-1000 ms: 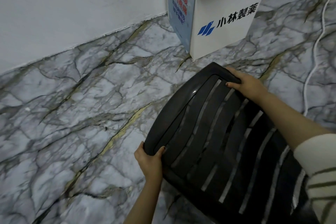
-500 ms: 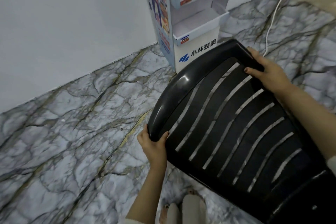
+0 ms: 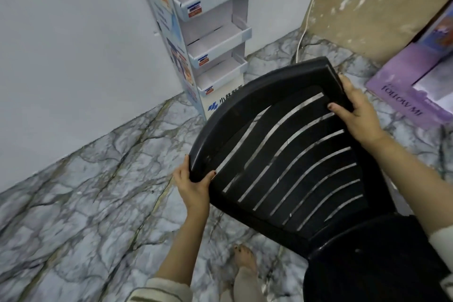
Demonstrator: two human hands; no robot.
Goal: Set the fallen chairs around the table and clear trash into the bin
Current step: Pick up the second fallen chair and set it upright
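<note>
The left fingers [image 3: 183, 169] are curled over the outer edge of the black plastic chair's [image 3: 294, 154] backrest, with the thumb pressed on the slatted face, so the left hand [image 3: 193, 189] grips the rail's lower corner at about seven o'clock from the middle of the view. The right fingers [image 3: 346, 82] wrap behind the opposite corner of the top rail, thumb lying across the front, and the right hand [image 3: 360, 115] holds that corner at about three o'clock. Both hands are closed firmly on the chair and on nothing else.

The chair is tilted, its backrest slanting from seven o'clock up toward one o'clock, curved slots showing the floor through them. Its seat fills the corner at five o'clock, near the person's body. Whether its legs touch the floor cannot be told.

A striped sleeve [image 3: 159, 292] shows at six o'clock, and a bare foot [image 3: 245, 260] stands on the grey veined marble floor [image 3: 85, 203] just beside the chair's lower edge.

At twelve o'clock a white and blue cardboard display stand [image 3: 215, 39] with tiered trays stands against the pale wall [image 3: 73, 44], partly hidden at its base by the chair's top rail. A white cable [image 3: 306, 29] runs down at one o'clock beside a worn brown panel [image 3: 380, 7]. A purple box [image 3: 411, 86] lies on the floor at two o'clock, near the right hand but apart from it.
</note>
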